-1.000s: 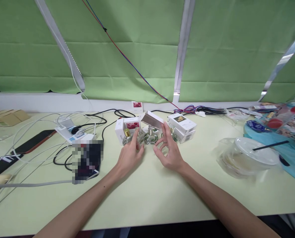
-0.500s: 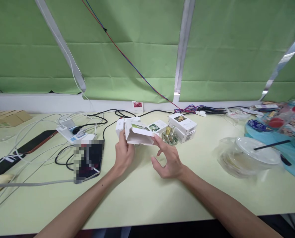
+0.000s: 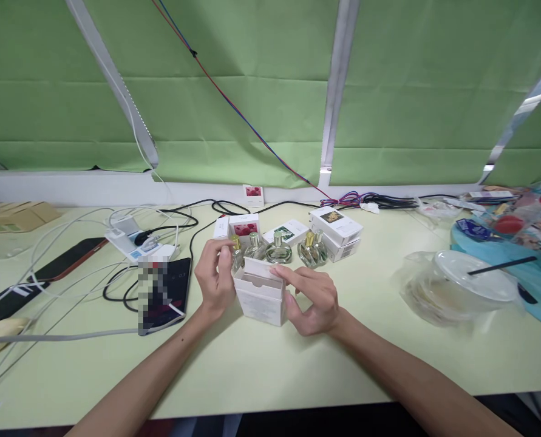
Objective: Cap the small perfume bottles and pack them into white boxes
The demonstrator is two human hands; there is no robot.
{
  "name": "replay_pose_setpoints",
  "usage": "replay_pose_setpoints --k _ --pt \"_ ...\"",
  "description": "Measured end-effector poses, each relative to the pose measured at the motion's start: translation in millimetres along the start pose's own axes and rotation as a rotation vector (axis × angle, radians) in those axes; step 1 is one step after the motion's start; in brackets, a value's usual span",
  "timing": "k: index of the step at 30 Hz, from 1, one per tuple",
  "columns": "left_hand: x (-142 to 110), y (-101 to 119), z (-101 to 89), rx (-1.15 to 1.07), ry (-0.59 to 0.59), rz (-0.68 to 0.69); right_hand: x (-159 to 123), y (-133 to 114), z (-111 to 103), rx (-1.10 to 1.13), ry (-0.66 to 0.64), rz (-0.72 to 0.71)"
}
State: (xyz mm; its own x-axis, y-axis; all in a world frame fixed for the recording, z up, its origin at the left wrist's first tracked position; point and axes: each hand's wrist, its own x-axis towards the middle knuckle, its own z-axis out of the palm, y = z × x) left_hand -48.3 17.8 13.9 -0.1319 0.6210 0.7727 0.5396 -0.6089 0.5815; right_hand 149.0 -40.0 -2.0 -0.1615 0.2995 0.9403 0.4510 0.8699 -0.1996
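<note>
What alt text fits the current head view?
Open white cardboard box between a bare left hand and a bare right hand touching its flap. Behind it, clear glass bottles with gold and silver caps stand before white printed boxes on a pale green table.

Legible text: none | open white box (image 3: 261, 306): front print too faint to read | upper stacked box (image 3: 336, 223): tiny print, unreadable | lower stacked box (image 3: 337, 249): print too small | blue packet (image 3: 473, 229): pale lettering, blurred | red-pictured card (image 3: 253, 195): print unreadable
</note>
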Motion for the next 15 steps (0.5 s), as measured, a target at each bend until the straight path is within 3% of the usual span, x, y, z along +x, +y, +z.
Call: replay_pose_setpoints --k 3,7,15 --pt "-0.7 -0.9 -1.5 -0.176 -0.107 0.142 1.8 0.7 1.0 0.009 0.039 -0.009" --pt "0.1 -1.0 -2.5 -0.290 -0.239 0.182 2.3 4.0 1.9 0.029 0.047 0.024" --pt "-4.1 4.3 -4.1 -0.264 -0.311 0.214 -1.9 7.7 -0.4 0.082 -0.018 0.107"
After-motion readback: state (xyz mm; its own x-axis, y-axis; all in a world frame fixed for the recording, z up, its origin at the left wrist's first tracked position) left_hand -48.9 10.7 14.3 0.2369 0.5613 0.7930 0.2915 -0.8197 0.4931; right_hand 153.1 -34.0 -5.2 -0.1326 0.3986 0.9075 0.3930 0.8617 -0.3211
